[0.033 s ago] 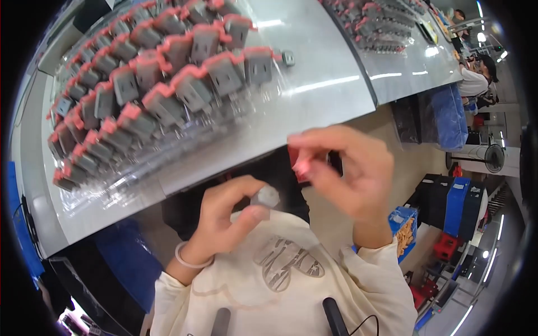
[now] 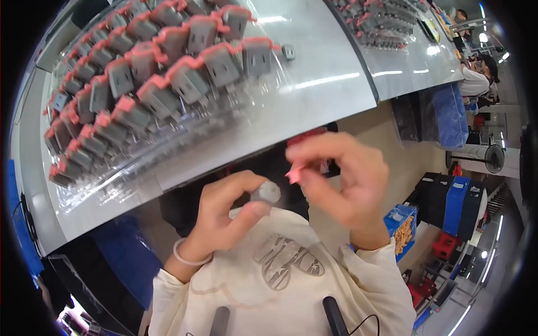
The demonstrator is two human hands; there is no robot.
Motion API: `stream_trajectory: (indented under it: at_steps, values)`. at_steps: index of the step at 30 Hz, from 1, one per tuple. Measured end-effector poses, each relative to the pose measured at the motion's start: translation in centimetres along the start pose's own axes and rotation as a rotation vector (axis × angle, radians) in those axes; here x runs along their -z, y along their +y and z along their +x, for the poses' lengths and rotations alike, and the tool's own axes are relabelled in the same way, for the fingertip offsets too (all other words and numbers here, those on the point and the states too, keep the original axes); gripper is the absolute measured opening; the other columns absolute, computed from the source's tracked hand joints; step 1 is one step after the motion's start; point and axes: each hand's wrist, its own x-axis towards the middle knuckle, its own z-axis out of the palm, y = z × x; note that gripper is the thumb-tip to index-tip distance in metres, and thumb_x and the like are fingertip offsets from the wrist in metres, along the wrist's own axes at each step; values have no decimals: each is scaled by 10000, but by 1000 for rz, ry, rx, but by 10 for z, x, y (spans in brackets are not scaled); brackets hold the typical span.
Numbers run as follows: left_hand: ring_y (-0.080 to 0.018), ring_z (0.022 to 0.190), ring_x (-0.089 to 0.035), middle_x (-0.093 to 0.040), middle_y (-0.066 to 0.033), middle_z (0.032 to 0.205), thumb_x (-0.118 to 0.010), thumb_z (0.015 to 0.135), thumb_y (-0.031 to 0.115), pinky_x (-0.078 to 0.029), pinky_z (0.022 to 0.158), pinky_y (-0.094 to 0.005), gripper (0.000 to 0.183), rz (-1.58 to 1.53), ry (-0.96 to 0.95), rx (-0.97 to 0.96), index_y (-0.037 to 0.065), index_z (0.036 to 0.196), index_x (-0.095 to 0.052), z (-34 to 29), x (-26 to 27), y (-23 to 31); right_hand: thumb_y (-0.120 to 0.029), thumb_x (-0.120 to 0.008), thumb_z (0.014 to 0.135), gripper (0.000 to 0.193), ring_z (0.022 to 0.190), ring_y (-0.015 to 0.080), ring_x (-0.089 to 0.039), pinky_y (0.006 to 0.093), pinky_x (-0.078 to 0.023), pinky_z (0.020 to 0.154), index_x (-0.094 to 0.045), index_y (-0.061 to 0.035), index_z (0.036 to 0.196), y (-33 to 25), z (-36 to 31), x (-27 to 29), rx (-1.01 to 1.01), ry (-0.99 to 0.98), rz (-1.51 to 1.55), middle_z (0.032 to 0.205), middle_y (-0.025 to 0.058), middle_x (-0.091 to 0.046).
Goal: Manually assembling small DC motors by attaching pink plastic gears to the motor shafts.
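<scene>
My left hand [image 2: 224, 210] is closed around a small grey plastic part [image 2: 268, 192], its rounded, light end poking out between thumb and forefinger. To the right and slightly higher, my right hand [image 2: 344, 187] pinches a small pinkish-red piece [image 2: 293, 172] between thumb and fingertips. A short gap separates the two parts in front of my chest. On the workbench beyond, rows of grey parts with pinkish-red edges [image 2: 221, 67] stand in a clear plastic tray [image 2: 185, 143]. Most of the left-hand part is hidden by my fingers.
One loose grey piece [image 2: 288, 52] lies right of the tray on the workbench [image 2: 319, 101]. More such parts [image 2: 381, 25] cover a second table. A blue bin of orange pieces [image 2: 404, 215] stands at my right. Beyond are a fan [image 2: 494, 158] and a seated person [image 2: 476, 78].
My right hand has shifted a little left and down, bringing the pinkish-red piece slightly nearer the grey part. My left hand stays almost in place.
</scene>
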Motion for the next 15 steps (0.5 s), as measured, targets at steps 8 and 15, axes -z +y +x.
stream_trajectory:
  at_steps: [8, 15]
  values:
    - [-175, 612, -549, -588, -90, 758, -651, 772, 67, -444, 561, -251, 230, 193, 18, -174, -25, 977, -601, -1, -9, -7, 113, -669, 669, 228, 631, 180, -608, 240, -465, 533, -669, 39, 884, 13, -25, -21, 259, 6, -138, 769, 128, -647]
    - [-204, 606, -577, -599, -107, 747, -660, 779, 98, -462, 551, -268, 231, 185, -59, -171, -23, 969, -609, -4, -12, -4, -31, -775, 646, 245, 627, 172, -593, 237, -441, 526, -686, 34, 864, 26, -28, -13, 56, -116, 221, 760, 130, -646]
